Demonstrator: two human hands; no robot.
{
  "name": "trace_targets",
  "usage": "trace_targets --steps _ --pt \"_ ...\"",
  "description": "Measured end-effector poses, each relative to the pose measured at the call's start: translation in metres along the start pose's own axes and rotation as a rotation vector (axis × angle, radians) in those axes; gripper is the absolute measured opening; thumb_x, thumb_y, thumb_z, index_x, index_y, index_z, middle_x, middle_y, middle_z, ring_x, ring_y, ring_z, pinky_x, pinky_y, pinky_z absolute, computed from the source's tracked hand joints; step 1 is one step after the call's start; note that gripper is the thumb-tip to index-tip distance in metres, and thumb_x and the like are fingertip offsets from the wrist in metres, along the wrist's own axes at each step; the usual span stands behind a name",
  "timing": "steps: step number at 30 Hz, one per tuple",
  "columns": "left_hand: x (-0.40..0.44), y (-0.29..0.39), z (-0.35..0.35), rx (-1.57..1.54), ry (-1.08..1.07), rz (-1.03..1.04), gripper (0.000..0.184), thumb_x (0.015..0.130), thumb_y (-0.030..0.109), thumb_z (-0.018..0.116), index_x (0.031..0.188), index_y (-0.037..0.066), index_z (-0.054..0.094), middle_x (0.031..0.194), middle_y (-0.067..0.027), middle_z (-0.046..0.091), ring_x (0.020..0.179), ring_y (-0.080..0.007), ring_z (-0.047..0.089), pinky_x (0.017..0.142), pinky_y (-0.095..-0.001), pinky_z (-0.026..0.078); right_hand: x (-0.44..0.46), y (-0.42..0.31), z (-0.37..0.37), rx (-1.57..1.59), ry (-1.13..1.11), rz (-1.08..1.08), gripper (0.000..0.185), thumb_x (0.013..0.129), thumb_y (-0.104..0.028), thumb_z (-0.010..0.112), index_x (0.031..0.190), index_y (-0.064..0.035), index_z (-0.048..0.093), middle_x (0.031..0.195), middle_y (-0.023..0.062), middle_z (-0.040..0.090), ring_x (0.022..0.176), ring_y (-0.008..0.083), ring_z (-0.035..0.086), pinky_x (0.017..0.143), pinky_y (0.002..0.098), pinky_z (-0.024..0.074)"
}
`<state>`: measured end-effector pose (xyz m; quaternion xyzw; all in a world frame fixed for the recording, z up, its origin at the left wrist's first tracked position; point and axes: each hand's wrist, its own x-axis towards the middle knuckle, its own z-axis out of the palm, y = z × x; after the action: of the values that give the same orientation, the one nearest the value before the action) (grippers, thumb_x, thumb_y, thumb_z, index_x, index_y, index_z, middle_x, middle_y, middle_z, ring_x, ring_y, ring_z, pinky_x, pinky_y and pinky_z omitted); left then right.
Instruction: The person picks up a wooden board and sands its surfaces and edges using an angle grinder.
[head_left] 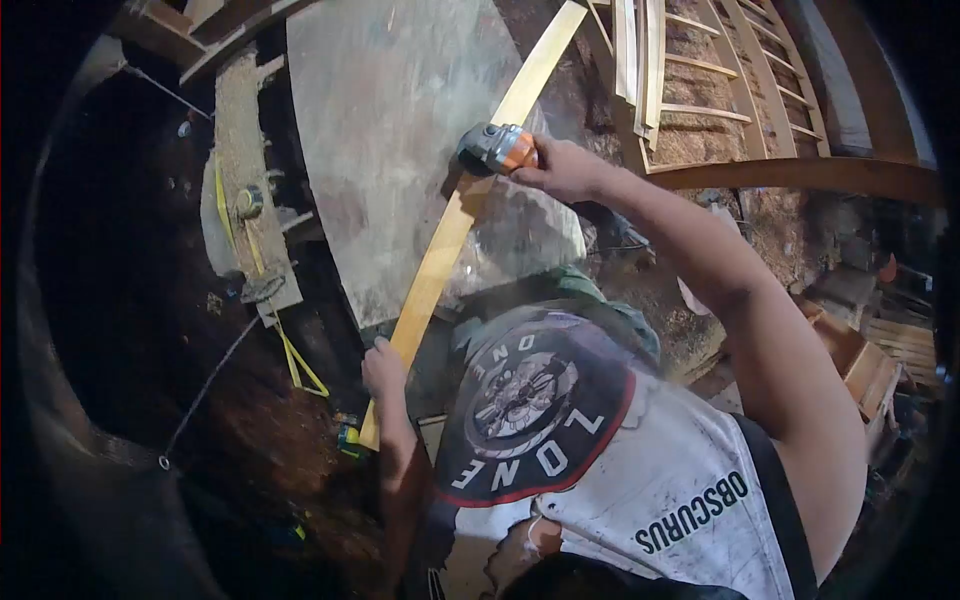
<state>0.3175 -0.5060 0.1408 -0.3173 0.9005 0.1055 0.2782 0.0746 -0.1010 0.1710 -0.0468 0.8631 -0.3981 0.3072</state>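
Observation:
A long, narrow wooden plank (437, 262) lies diagonally across a worn plywood tabletop (370, 130), its lower end reaching past the near edge. Near that end my left hand (385, 370) is closed around the plank's side. Farther up, my right hand (570, 170) grips an angle grinder (512, 148) with an orange body and grey metal head. The grinder's dark head is over the plank and looks to be against its upper face; the exact contact is hidden.
On the left, a rough board (240, 130) carries a tape measure (249, 202), with a yellow strap (300, 365) hanging below. A slatted wooden frame (700, 70) stands at the upper right. A wooden box (840, 345) sits at the right. Sawdust covers parts of the ground.

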Motion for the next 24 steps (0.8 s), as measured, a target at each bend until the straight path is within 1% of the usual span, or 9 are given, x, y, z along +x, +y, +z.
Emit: trace_targets --steps 3,4,8,13,17,20,21,23,24 --pt "-0.014 0.002 -0.007 0.013 0.091 -0.13 0.054 0.099 0.036 0.032 0.096 -0.004 0.069 0.102 -0.0285 0.068 0.101 -0.0496 0.062 0.091 -0.0585 0.046 0.012 0.005 -0.027 -0.037 0.057 0.013 0.07 0.086 -0.047 0.069 0.137 -0.0031 0.051 0.117 0.0227 0.069 0.111 0.0386 0.066 0.096 0.0418 0.0506" --pt "-0.006 -0.022 -0.002 0.055 0.096 -0.026 0.053 0.099 0.035 0.032 0.098 -0.002 0.069 0.105 -0.0278 0.068 0.1 -0.0494 0.062 0.09 -0.0582 0.046 0.009 -0.002 -0.027 0.007 0.107 0.007 0.069 0.085 -0.046 0.07 0.137 -0.0038 0.052 0.117 0.0214 0.069 0.111 0.0363 0.066 0.097 0.0409 0.0505" --pt "0.01 -0.062 0.012 0.16 0.175 0.038 0.042 0.098 0.031 0.039 0.092 0.001 0.067 0.099 -0.024 0.068 0.094 -0.0461 0.064 0.084 -0.0565 0.05 0.033 0.02 -0.062 0.008 0.187 -0.016 0.066 0.084 -0.047 0.07 0.13 -0.0021 0.058 0.118 0.0202 0.069 0.11 0.0334 0.067 0.097 0.0398 0.0506" --pt "0.035 -0.119 0.034 0.442 0.355 0.276 0.016 0.088 0.019 0.056 0.077 0.007 0.058 0.081 -0.0157 0.064 0.08 -0.0376 0.067 0.069 -0.0501 0.054 0.042 0.014 -0.114 0.0 0.278 0.051 0.064 0.083 -0.047 0.073 0.127 -0.0027 0.062 0.113 0.0135 0.071 0.105 0.0245 0.067 0.094 0.0353 0.0505" --pt "0.041 -0.13 0.028 0.352 0.339 0.338 0.011 0.085 0.015 0.058 0.078 0.007 0.06 0.08 -0.0169 0.064 0.076 -0.039 0.066 0.066 -0.0507 0.054 0.073 0.054 -0.158 0.034 0.371 0.041 0.063 0.083 -0.049 0.074 0.124 -0.0027 0.065 0.105 0.0118 0.071 0.098 0.0208 0.067 0.089 0.0351 0.0515" --pt "0.043 -0.129 0.021 0.356 0.336 0.352 0.008 0.083 0.013 0.059 0.077 0.007 0.059 0.078 -0.017 0.063 0.074 -0.0393 0.066 0.064 -0.0516 0.054 0.069 0.058 -0.202 0.101 0.358 0.157 0.063 0.081 -0.055 0.073 0.115 -0.0025 0.068 0.093 0.0065 0.07 0.082 0.0173 0.066 0.076 0.0323 0.0525" --pt "0.043 -0.127 0.02 0.369 0.3 0.306 0.008 0.083 0.013 0.059 0.077 0.007 0.059 0.079 -0.0172 0.064 0.074 -0.0395 0.066 0.065 -0.0513 0.054 0.073 0.066 -0.204 0.01 0.487 0.047 0.043 0.087 -0.044 0.07 0.104 -0.0053 0.067 0.078 -0.0001 0.063 0.065 0.0076 0.056 0.058 0.0256 0.0446" --pt "0.044 -0.128 0.023 0.378 0.249 0.255 0.009 0.083 0.014 0.059 0.077 0.007 0.059 0.079 -0.0174 0.064 0.075 -0.0397 0.065 0.066 -0.051 0.054 0.075 0.072 -0.208 0.102 0.439 0.077 0.046 0.086 -0.045 0.072 0.104 -0.004 0.067 0.078 -0.0003 0.062 0.065 0.0081 0.055 0.059 0.026 0.0451" --pt "0.045 -0.133 0.026 0.349 0.32 0.33 0.009 0.083 0.013 0.058 0.076 0.007 0.06 0.08 -0.018 0.065 0.077 -0.0396 0.066 0.067 -0.0507 0.053 0.072 0.07 -0.201 0.095 0.425 0.082 0.046 0.086 -0.045 0.072 0.104 -0.004 0.067 0.078 -0.0003 0.062 0.065 0.0081 0.055 0.059 0.026 0.0451"
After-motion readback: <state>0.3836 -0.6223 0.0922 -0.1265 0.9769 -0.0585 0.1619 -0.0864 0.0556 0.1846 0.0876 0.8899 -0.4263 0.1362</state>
